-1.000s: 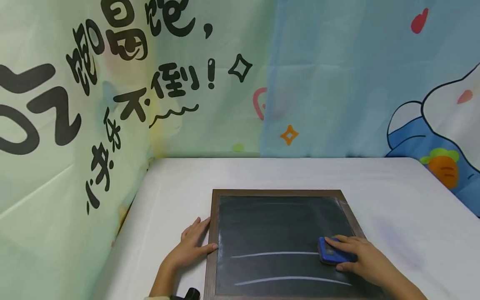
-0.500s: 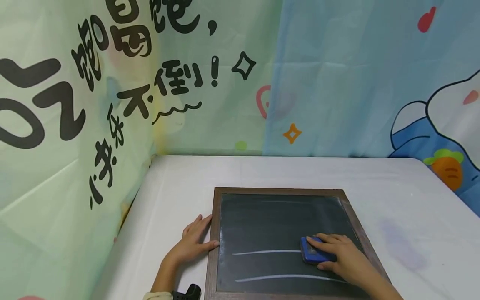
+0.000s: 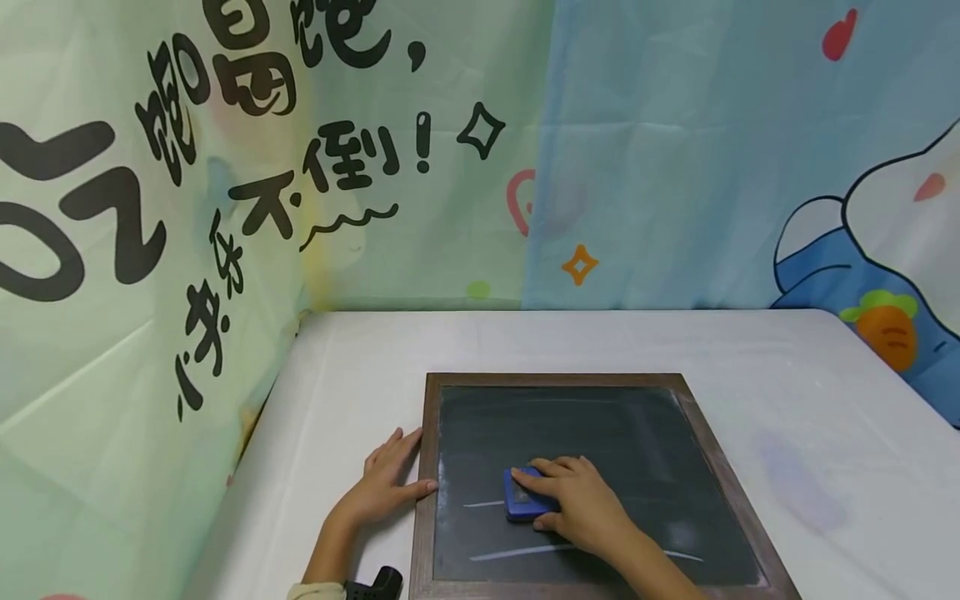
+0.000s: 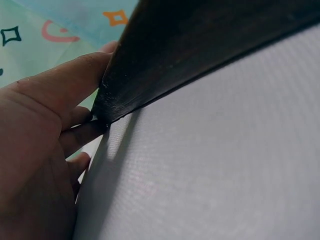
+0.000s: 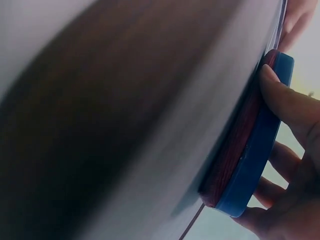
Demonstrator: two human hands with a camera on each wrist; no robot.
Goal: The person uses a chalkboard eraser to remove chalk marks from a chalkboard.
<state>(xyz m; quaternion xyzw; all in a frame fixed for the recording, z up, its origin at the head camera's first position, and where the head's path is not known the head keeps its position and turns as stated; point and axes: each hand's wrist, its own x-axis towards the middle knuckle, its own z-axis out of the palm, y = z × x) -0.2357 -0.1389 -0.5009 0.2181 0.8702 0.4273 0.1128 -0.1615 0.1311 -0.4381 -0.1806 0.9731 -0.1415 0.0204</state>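
A blackboard (image 3: 570, 433) with a brown wooden frame lies on the white-covered table. My right hand (image 3: 585, 504) grips a blue board eraser (image 3: 516, 502) flat on the dark surface, left of its middle. In the right wrist view, the thumb and fingers hold opposite edges of the eraser's blue back (image 5: 257, 160), and its dark red felt (image 5: 235, 150) faces the board. A short white chalk line (image 3: 482, 503) shows left of the eraser. Below runs a longer chalk line (image 3: 517, 552), partly hidden by my right arm. My left hand (image 3: 384, 479) rests against the frame's left side, thumb touching it, fingers extended.
White cloth covers the table (image 3: 360, 350) around the board, with a faint purple stain (image 3: 802, 483) on the right. A printed curtain (image 3: 420, 250) hangs along the back and left. A black device (image 3: 375, 585) sits on my left wrist.
My right hand has swept the eraser leftward along the upper chalk line, which is now only a short piece at the left. The left hand stays at the frame.
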